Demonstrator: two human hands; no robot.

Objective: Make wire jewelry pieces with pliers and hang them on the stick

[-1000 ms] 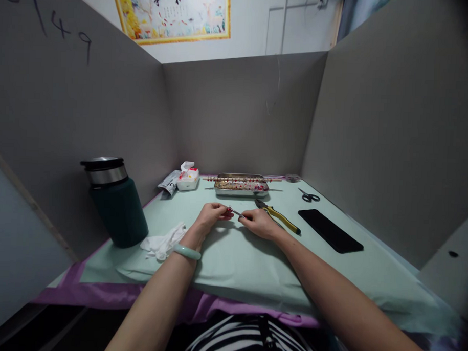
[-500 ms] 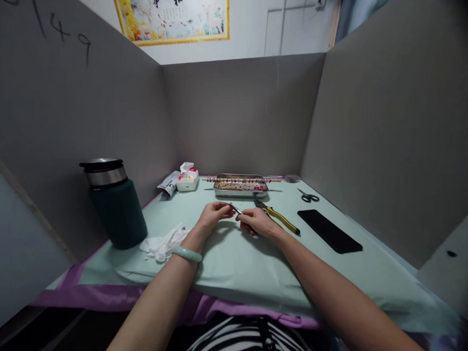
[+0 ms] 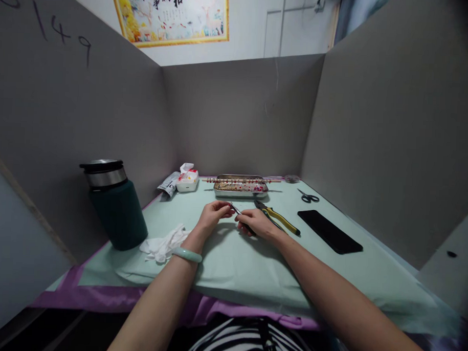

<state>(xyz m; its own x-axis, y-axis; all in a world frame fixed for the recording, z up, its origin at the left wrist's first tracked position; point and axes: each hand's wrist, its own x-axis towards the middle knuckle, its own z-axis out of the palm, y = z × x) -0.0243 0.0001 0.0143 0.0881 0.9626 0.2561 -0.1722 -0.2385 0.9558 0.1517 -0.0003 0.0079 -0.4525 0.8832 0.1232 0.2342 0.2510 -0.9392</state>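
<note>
Change: slim metal-tipped tool (image 3: 236,210) tilts more steeply than a second ago, more of its dark handle now showing beneath the right fingers.
Right hand (image 3: 257,222): closed round the tool, tip angled toward the left fingers.
Left hand (image 3: 213,215): narrow pinch at the tip, on a tiny piece (image 3: 230,204) too small to name; pale green bangle (image 3: 187,254) at wrist.
Beyond hands: metal tray (image 3: 241,194), loose beads inside, beaded sticks (image 3: 243,181) laid across.
Right of hands: yellow-handled pliers (image 3: 281,219) just beside; black scissors (image 3: 309,197) and black phone-like slab (image 3: 329,232) farther out.
Left of hands: crumpled tissue (image 3: 164,245), dark teal bottle (image 3: 119,215); tissue pack (image 3: 187,182) and printed packet (image 3: 168,184) farther off, print illegible.
Writing: "149" on left partition (image 3: 117,105); wall poster (image 3: 170,19) above, characters 興事萬和家, top cropped.
</note>
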